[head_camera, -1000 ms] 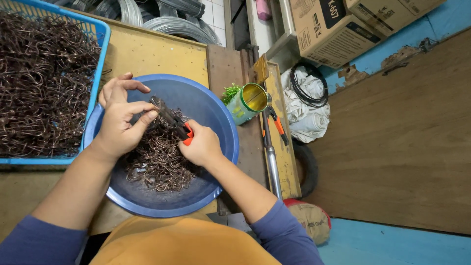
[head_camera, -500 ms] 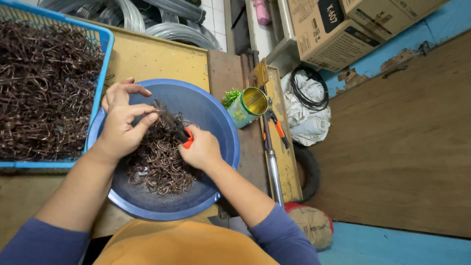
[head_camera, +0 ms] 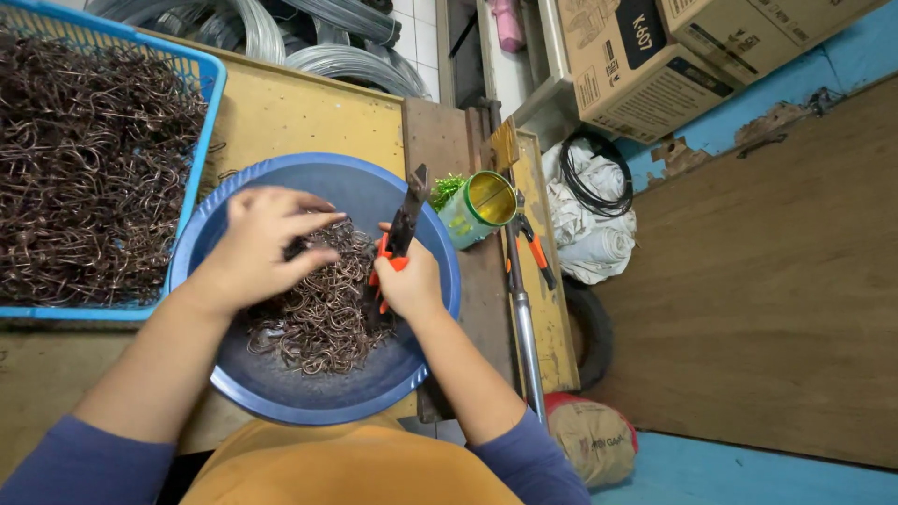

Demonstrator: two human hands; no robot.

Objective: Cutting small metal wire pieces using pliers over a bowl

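A round blue basin [head_camera: 281, 388] sits on the wooden bench in front of me and holds a heap of brown bent wire pieces [head_camera: 323, 313]. My left hand [head_camera: 257, 243] reaches down into the heap, its fingers curled around some wire pieces. My right hand [head_camera: 407, 281] grips orange-handled pliers [head_camera: 400, 234] over the basin's right side, their dark jaws pointing up and away from me. To the left, a blue crate [head_camera: 201, 112] is filled with many more of the same brown wire pieces [head_camera: 84, 168].
A green tin can [head_camera: 482, 206] stands just right of the basin. Another orange-handled tool [head_camera: 533, 248] and a metal bar [head_camera: 524, 327] lie along the bench edge. Wire coils [head_camera: 281, 37] at the back, cardboard boxes [head_camera: 645, 56] and white sacks [head_camera: 589, 224] to the right.
My left hand has dropped from pinching one wire piece down into the heap. My right hand has swung the pliers up, jaws now pointing away from the pile.
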